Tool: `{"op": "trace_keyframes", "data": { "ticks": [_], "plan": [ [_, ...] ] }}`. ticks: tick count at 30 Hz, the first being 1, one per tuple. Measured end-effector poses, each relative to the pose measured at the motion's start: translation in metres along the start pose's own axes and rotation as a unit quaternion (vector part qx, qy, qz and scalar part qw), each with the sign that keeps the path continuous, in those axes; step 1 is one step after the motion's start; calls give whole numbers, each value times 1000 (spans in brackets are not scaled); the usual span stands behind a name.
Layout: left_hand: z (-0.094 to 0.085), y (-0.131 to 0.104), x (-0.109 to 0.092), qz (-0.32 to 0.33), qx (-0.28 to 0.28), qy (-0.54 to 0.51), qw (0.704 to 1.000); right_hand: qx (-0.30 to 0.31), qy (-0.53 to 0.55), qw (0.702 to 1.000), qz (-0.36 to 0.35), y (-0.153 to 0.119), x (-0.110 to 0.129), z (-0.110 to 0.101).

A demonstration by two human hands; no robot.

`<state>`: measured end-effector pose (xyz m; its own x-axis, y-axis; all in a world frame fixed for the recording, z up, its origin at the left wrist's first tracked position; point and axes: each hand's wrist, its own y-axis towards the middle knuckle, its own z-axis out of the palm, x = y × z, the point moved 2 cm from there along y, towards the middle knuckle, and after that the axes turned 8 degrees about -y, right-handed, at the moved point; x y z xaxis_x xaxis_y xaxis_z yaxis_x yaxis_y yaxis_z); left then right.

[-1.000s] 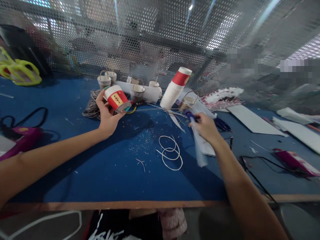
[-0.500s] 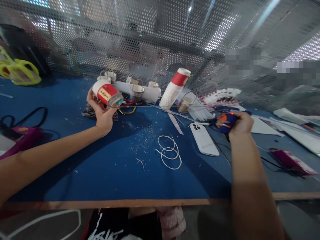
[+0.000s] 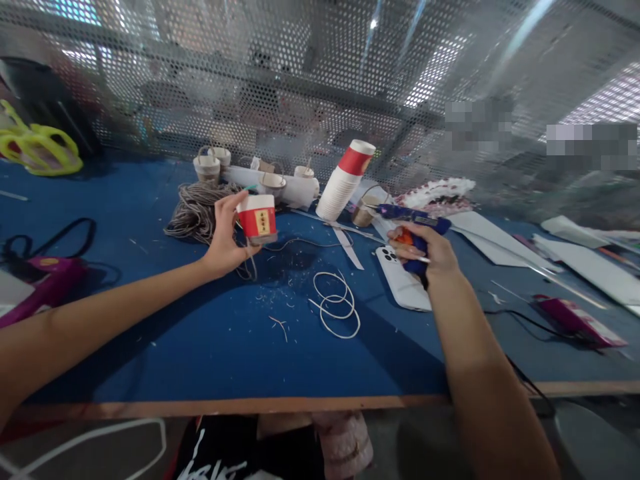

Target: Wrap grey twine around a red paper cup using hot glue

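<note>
My left hand [image 3: 230, 233] grips a red and white paper cup [image 3: 257, 220] between thumb and fingers, above the blue table. Cord is wrapped around the cup's lower end. A bundle of grey-brown cord [image 3: 193, 210] lies just behind that hand, with a strand running to the right. My right hand [image 3: 423, 247] is wrapped round a blue glue gun [image 3: 415, 217] with an orange trigger, its nozzle pointing left. Below the gun a white phone [image 3: 403, 280] lies on the table, partly covered by the hand.
A tilted stack of paper cups [image 3: 345, 180] stands at the back centre, near small cord-handled cups [image 3: 207, 168]. Coiled white cord [image 3: 340, 307] lies in front. White sheets [image 3: 495, 240] and a magenta box [image 3: 580, 322] are at right; a yellow basket [image 3: 43, 150] is back left.
My left hand has moved right and turned the cup more upright, uncovering the cord bundle. My right hand has moved left with the glue gun, which now points left over the phone.
</note>
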<state>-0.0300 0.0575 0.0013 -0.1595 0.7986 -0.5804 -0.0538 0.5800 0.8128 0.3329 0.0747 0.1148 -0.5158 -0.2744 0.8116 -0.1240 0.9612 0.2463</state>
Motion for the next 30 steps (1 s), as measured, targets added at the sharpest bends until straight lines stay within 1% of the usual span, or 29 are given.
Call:
{"op": "trace_keyframes", "data": {
  "ticks": [1, 4, 6, 8, 11, 13, 15, 19, 23, 30],
  "plan": [
    [0, 0, -4, 10, 10, 21, 1000, 63, 56, 996, 24, -3, 9, 14],
    [0, 0, -13, 26, 46, 50, 997, 132, 105, 985, 27, -16, 34, 48],
    [1, 0, -18, 32, 69, 61, 995, 170, 125, 977, 20, -26, 44, 68],
    [2, 1, -21, 39, 93, 83, 991, 180, 116, 977, 16, -34, 45, 84],
    [3, 1, -24, 39, 130, 125, 983, 189, 66, 979, 46, -45, 36, 100],
    [4, 1, -25, 30, 143, 143, 979, 201, 13, 977, 76, -51, 28, 107],
    [3, 1, -25, 25, 148, 153, 977, 209, -18, 974, 85, -55, 25, 111],
    [3, 2, -27, 33, 144, 157, 977, 200, -4, 978, 61, -57, 29, 117],
    [4, 3, -28, 39, 135, 149, 979, 195, -9, 979, 65, -56, 30, 119],
    [3, 3, -27, 42, 142, 146, 978, 203, -16, 978, 52, -55, 32, 121]
  ]
}}
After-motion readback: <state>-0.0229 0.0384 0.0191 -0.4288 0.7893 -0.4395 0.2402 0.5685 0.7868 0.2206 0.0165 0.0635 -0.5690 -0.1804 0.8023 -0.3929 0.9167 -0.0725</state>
